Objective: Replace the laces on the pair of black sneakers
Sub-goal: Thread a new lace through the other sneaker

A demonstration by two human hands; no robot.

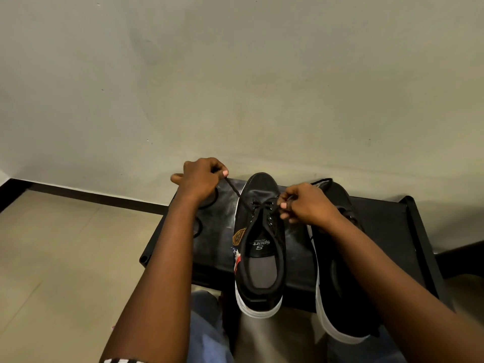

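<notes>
— Where is the lace?

— My left hand [201, 179] pinches one end of the lace [234, 189], drawn far-left. My right hand [306, 204] pinches the other beside the eyelets of the left sneaker [259, 244], which points away.

— Nearer hand?

— Right.

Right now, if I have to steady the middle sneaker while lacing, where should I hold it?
Probably the heel collar of the middle sneaker, from the near side: it faces you, overhangs the black stand, and lies clear of the lace both hands are pulling.
</notes>
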